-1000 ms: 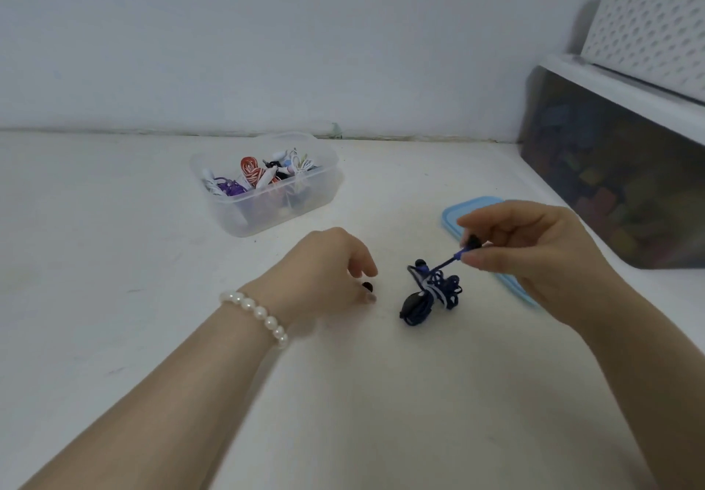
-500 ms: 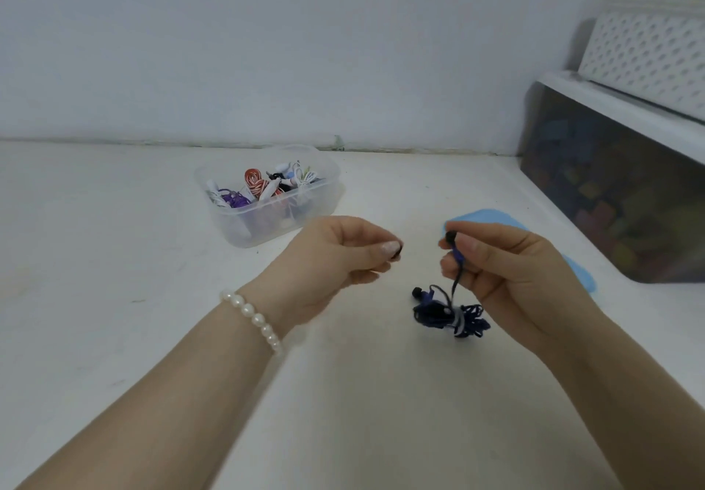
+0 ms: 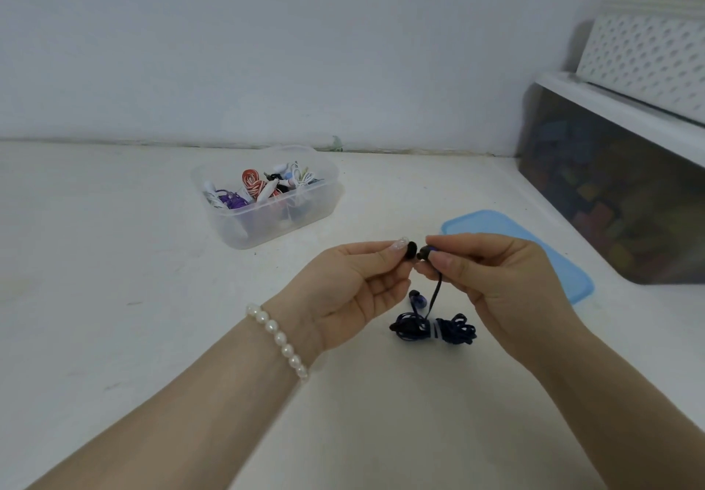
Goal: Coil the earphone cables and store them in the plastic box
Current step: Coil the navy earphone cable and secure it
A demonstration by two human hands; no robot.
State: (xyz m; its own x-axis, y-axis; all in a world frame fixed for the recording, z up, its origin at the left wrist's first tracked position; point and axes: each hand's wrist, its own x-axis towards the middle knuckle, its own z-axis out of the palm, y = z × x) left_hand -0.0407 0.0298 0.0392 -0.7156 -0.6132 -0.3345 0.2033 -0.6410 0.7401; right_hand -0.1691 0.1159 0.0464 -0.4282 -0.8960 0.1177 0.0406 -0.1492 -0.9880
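Both hands have met: left fingers (image 3: 395, 251) pinch black ear tip (image 3: 410, 252), right fingers (image 3: 450, 260) grip earbud (image 3: 426, 252).

Soft, even, cool light; faint shadows under the hands (image 3: 438, 283) on the white surface (image 3: 95, 299). Wide-angle bending at edges. Slightly soft overall, no glare.

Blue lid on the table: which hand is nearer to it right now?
Right. The right hand, pinching the dark blue earphone, is raised just in front of the blue lid and overlaps its near edge in view. The left hand sits farther left, beyond the earphone.
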